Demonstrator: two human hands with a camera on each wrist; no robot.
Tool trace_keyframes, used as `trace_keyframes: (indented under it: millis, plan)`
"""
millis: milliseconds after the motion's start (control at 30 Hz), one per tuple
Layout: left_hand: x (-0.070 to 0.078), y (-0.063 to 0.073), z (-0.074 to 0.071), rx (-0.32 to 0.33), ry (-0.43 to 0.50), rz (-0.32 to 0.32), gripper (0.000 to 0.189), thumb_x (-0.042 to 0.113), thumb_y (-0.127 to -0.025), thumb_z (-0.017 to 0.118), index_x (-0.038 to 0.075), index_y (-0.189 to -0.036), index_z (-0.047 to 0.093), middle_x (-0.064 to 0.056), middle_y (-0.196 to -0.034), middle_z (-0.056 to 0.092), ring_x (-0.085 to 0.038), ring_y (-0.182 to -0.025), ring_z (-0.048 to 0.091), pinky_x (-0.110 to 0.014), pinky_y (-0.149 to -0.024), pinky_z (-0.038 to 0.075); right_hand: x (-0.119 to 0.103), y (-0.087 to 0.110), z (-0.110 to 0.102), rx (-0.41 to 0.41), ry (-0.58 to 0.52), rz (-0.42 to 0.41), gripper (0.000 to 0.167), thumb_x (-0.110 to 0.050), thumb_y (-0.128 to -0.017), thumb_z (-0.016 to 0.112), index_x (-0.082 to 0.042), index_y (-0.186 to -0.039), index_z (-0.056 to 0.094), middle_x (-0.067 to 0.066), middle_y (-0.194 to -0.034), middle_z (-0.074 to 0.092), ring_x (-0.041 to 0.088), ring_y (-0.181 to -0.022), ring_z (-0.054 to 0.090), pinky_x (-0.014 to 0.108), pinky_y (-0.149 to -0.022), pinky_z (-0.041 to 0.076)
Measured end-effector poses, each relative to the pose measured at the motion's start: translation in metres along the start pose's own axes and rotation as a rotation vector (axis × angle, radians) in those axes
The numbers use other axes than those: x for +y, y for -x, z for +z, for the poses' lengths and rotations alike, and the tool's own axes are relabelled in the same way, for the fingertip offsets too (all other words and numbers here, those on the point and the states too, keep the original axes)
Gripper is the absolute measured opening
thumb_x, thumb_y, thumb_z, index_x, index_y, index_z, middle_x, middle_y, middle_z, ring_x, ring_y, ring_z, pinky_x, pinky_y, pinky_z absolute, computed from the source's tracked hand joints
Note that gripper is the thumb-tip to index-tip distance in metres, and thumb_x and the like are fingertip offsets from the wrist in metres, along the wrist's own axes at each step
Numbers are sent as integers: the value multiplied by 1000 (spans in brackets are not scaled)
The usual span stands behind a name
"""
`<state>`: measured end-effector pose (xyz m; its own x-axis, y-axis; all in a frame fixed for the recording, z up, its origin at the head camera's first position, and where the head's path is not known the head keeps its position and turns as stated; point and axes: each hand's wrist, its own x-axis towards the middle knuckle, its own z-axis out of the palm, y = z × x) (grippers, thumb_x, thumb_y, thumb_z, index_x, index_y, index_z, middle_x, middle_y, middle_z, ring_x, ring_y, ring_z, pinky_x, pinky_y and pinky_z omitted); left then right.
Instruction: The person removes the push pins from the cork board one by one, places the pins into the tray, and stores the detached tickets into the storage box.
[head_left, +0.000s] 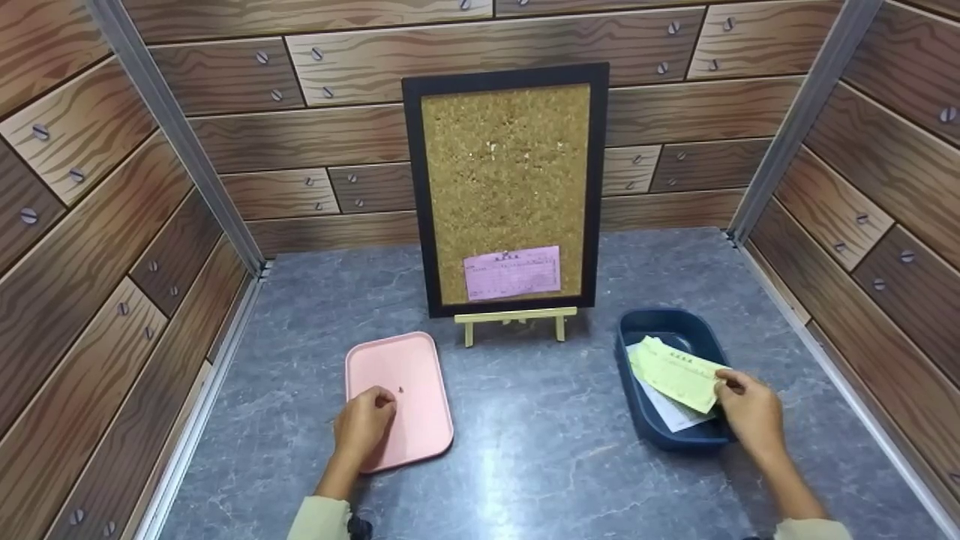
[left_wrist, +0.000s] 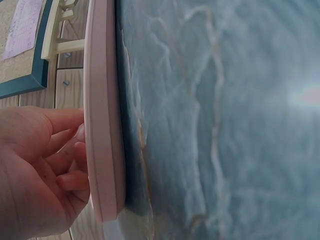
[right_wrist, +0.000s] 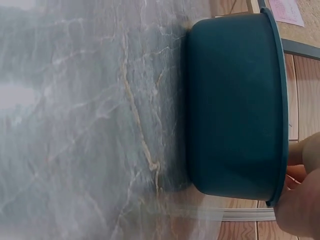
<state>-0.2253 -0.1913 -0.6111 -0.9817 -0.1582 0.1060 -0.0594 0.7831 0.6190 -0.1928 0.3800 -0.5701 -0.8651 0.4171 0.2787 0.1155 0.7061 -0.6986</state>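
My right hand pinches the right end of a yellow-green paper slip with printed lines, over the dark blue bin. A white slip lies beneath it in the bin. In the right wrist view the bin's wall hides most of the fingers. My left hand is over the left side of a pink tray, fingers bent, thumb near the index finger. Beside its fingertips lies a tiny dark item, too small to identify. The tray's rim covers the fingertips in the left wrist view.
A black-framed cork board stands on a small pale easel at the back. A purple printed slip is attached low on it. Wood-patterned walls with metal edge strips surround the grey marbled table.
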Motion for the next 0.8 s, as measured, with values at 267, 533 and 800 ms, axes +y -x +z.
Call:
trace_keyframes:
  millis: [267, 533, 800]
  plan:
    - [1, 1, -2, -14, -2, -17, 4, 20, -88, 71, 19, -91, 74, 7, -82, 71, -14, -77, 66, -47, -74, 49, -6, 1, -11, 42, 94, -88, 25, -15, -96, 62, 2, -111, 73, 23, -96, 74, 37, -80, 69, 52, -71, 49]
    - [8, -1, -6, -15, 29, -47, 9, 24, -89, 71, 19, -96, 74, 7, -85, 71, -15, -81, 66, -49, -77, 48, -17, -3, -21, 101, 111, -150, 23, -14, -96, 62, 2, -108, 74, 25, -98, 74, 45, -87, 69, 60, -77, 47]
    - [19, -6, -6, 33, 27, -21, 11, 27, -91, 72, 19, -99, 74, 5, -95, 74, -14, -81, 68, -43, -70, 50, -33, -11, -17, 144, 48, -198, 20, -10, -94, 66, 2, -107, 74, 24, -103, 73, 43, -93, 69, 54, -82, 47]
